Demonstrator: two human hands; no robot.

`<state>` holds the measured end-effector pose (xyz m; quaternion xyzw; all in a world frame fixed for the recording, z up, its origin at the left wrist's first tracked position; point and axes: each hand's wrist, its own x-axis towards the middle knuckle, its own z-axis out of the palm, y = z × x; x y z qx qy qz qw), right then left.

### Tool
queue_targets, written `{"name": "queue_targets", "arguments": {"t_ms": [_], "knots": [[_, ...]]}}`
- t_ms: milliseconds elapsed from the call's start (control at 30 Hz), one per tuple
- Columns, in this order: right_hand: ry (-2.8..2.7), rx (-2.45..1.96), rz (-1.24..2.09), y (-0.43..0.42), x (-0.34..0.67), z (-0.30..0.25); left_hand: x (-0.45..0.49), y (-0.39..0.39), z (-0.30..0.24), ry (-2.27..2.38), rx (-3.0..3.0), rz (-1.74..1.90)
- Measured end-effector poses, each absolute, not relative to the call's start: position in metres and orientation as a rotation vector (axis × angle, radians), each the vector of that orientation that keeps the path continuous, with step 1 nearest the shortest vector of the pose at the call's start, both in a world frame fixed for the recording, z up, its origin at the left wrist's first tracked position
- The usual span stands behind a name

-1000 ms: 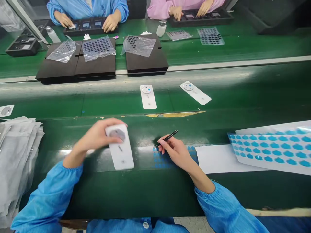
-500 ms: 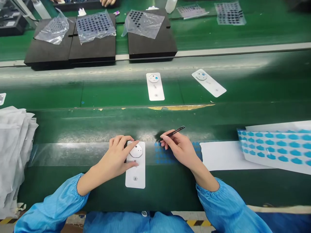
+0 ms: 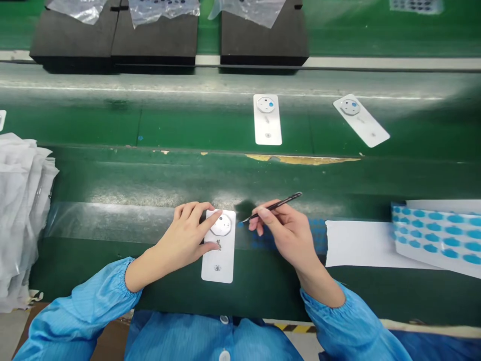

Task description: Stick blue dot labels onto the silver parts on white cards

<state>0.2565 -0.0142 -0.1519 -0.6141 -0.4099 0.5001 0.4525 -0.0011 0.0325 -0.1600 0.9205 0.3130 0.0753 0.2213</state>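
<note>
My left hand (image 3: 188, 231) holds a white rounded-corner panel (image 3: 218, 265) flat on the green bench, its thumb and index finger lying over the panel's left side. An octagonal inset with small holes is at the panel's top. A pair of black tweezers (image 3: 276, 205) is pinched in my right hand (image 3: 283, 233), just right of the panel. At their tip is a small blue dot sticker (image 3: 241, 224), apart from the panel. Partly under my right hand lies a clear sheet of blue dots (image 3: 317, 235).
Two similar panels, one upright (image 3: 267, 128) and one slanted (image 3: 366, 125), lie farther back, each with a blue dot. Blue-dot sheets (image 3: 439, 233) overlap white paper (image 3: 361, 245) at right. White bags (image 3: 18, 200) are piled at left. Black blocks (image 3: 263, 42) stand at the back.
The tweezers have moved off the blue-dot sheet toward the panel, with a blue dot now at their tip. My left hand keeps its hold on the panel. The head view has shifted.
</note>
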Motion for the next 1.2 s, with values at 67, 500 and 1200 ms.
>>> {"name": "queue_targets", "arguments": {"t_ms": [67,500,1200], "knots": [[-1.002,-1.540,1.302,-0.012,0.242,-0.151,-0.001,0.033,-0.160,0.869,2.552,0.202],[-1.026,-1.628,1.325,-0.009,0.235,-0.157,-0.001,0.032,-0.163,0.870,2.552,0.210],[-1.044,-1.621,1.273,-0.009,0.232,-0.156,0.000,0.032,-0.161,0.872,2.551,0.191]]}}
